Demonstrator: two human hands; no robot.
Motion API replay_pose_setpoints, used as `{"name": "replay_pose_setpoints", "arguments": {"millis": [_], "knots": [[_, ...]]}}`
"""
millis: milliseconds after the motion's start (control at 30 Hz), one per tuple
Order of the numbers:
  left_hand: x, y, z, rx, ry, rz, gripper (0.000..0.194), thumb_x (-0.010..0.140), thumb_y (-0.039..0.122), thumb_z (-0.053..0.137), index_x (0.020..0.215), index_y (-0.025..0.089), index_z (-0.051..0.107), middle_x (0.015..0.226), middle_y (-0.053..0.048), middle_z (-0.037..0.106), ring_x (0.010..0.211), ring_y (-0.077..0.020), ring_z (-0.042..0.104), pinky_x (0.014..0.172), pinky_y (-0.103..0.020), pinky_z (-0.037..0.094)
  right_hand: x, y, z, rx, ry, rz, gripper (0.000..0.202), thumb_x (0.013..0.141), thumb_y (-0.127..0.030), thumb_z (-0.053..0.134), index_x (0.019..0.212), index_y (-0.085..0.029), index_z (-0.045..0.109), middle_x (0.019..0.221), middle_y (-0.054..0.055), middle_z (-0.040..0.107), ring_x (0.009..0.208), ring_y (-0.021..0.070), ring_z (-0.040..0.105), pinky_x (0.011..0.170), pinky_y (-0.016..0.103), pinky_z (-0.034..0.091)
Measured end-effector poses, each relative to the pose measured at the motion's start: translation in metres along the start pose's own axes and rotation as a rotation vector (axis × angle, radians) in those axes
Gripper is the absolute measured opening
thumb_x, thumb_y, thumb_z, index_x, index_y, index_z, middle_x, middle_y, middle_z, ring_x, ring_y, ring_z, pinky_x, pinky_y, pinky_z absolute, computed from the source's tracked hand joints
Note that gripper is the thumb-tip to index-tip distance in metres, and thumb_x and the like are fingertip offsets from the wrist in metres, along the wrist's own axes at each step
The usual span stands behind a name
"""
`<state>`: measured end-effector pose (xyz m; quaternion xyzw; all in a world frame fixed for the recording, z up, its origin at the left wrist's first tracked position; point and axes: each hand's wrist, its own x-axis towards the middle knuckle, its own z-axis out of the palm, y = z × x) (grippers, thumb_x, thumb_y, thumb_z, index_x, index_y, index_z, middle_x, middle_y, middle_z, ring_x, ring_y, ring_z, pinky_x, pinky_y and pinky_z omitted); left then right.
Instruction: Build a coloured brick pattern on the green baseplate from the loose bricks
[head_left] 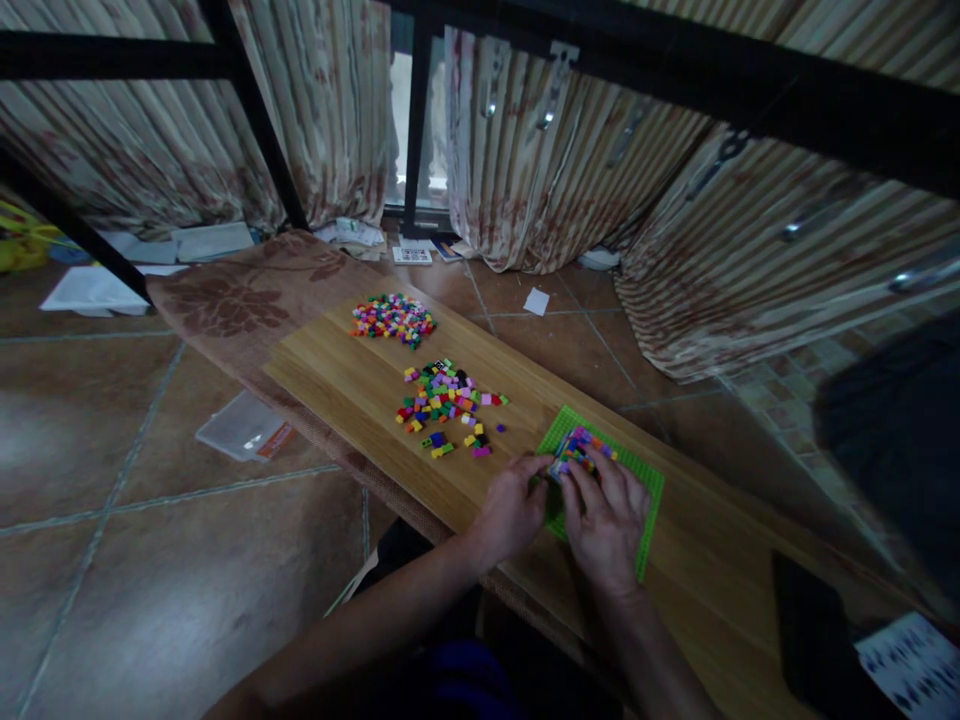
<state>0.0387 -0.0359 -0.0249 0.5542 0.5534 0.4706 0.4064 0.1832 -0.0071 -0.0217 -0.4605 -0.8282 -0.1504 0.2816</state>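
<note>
A green studded baseplate (649, 475) lies on the wooden bench top, with a low build of coloured toy bricks (581, 440) on it. My left hand (514, 505) is at the build's left edge, thumb and forefinger closed against it. From the near side my right hand (611, 515) reaches over the build, its fingers bent down onto the bricks and hiding part of them. Whether a single loose brick is between my fingers is too small to tell. Left of my hands, a scattered pile of loose toy bricks (450, 395) spreads over the wood.
Farther off sits a denser heap of small bricks (394, 318). A brown patterned cloth (225, 290) covers the bench's far end. A black flat object (810, 630) and a printed sheet (911, 665) lie at right. On the tiled floor is a clear plastic lid (244, 425).
</note>
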Motion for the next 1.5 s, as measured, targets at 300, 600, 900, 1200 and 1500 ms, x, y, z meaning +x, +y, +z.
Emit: {"name": "replay_pose_setpoints", "arguments": {"millis": [300,600,900,1200,1500], "knots": [[-0.006,0.004,0.001,0.126,-0.065,0.034,0.047,0.085,0.008,0.042,0.128,0.024,0.053,0.113,-0.006,0.059,0.102,-0.0181,0.061,0.095,-0.032,0.05,-0.003,-0.001,-0.002,-0.089,0.039,-0.009,0.024,0.086,-0.03,0.062,0.109,-0.027,0.067,0.132,0.007,0.057,0.114,0.0275,0.049,0.092,0.045,0.038],[-0.007,0.001,0.003,0.171,-0.064,0.046,0.045,0.087,0.01,0.04,0.128,0.023,0.052,0.113,-0.006,0.059,0.1,-0.0176,0.062,0.092,-0.031,0.052,-0.003,-0.003,-0.001,-0.021,0.085,-0.012,0.02,0.084,-0.025,0.064,0.103,-0.028,0.069,0.126,0.005,0.061,0.111,0.025,0.051,0.092,0.043,0.039],[-0.009,0.0,0.006,-0.016,-0.048,0.061,0.049,0.084,0.003,0.039,0.127,0.021,0.054,0.112,-0.007,0.061,0.105,-0.0175,0.059,0.096,-0.031,0.049,-0.001,-0.008,0.001,0.013,0.05,0.015,0.017,0.087,-0.024,0.06,0.101,-0.025,0.07,0.118,0.005,0.066,0.107,0.0234,0.054,0.092,0.042,0.041],[-0.006,0.001,0.005,-0.072,-0.058,0.049,0.043,0.086,0.007,0.039,0.123,0.018,0.057,0.105,-0.008,0.062,0.099,-0.0184,0.059,0.092,-0.032,0.049,-0.005,0.0,0.01,0.197,0.061,-0.043,0.026,0.09,-0.018,0.055,0.114,-0.023,0.065,0.115,0.004,0.068,0.113,0.0219,0.057,0.1,0.044,0.045],[-0.004,0.005,0.004,-0.059,-0.075,0.048,0.04,0.086,0.007,0.038,0.119,0.015,0.059,0.104,-0.009,0.062,0.097,-0.0177,0.059,0.092,-0.031,0.048,-0.005,0.002,0.012,0.226,0.077,-0.104,0.027,0.087,-0.012,0.06,0.113,-0.017,0.064,0.112,0.007,0.069,0.113,0.0216,0.059,0.103,0.046,0.044]]}}
